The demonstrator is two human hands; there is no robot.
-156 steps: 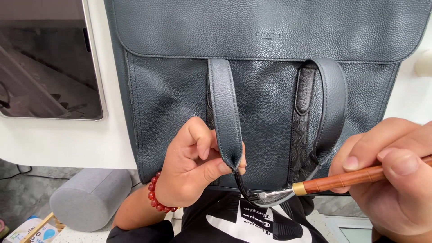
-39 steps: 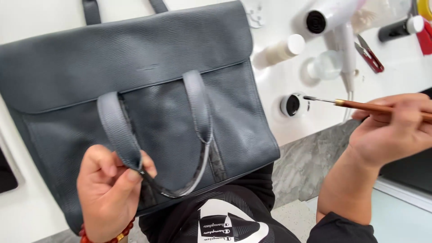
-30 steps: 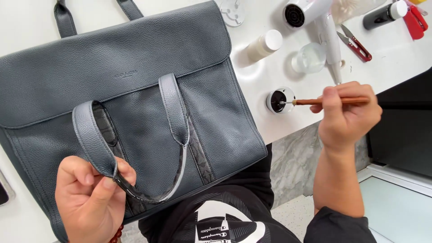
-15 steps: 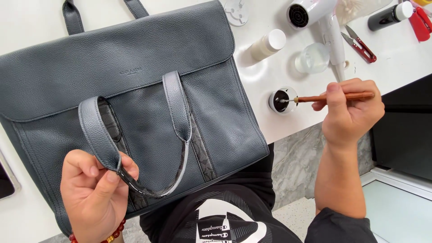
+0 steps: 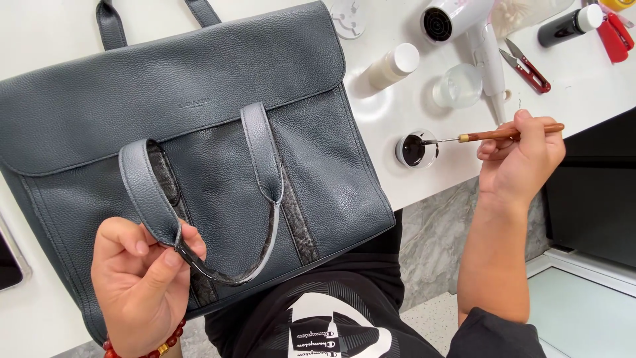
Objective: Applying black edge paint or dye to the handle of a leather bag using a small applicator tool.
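Bag (image 5: 218, 126) of dark blue-grey grained leather lies flat on the white bench (image 5: 424, 179), its lower part hanging over the near edge toward the person's lap, so its front handle can be lifted clear of the body. That handle (image 5: 199, 219) loops up off the bag, and the left hand (image 5: 142, 282) pinches it near the left bend between thumb and forefinger, the remaining fingers curled beneath. Held this way, the strap is twisted so its narrow edge faces up, which looks like the reason for the grip: the edge is kept exposed and steady, away from the leather below.

To the right of the bag, near the front edge of the bench, stands a small round pot (image 5: 417, 150) of black liquid, within easy reach. The right hand (image 5: 520, 159) is closed around a wooden-handled brush (image 5: 497, 135) in a pen-like hold, the forearm coming up from the near edge, wrist bent slightly inward, with the tip of the brush dipped into the pot.

Farther back on the bench lie a white hair dryer (image 5: 464, 26), a small white-capped bottle (image 5: 394, 65), a clear round lid or dish (image 5: 457, 86), and small red-handled snips (image 5: 523, 65). A bead bracelet (image 5: 142, 348) circles the left wrist.
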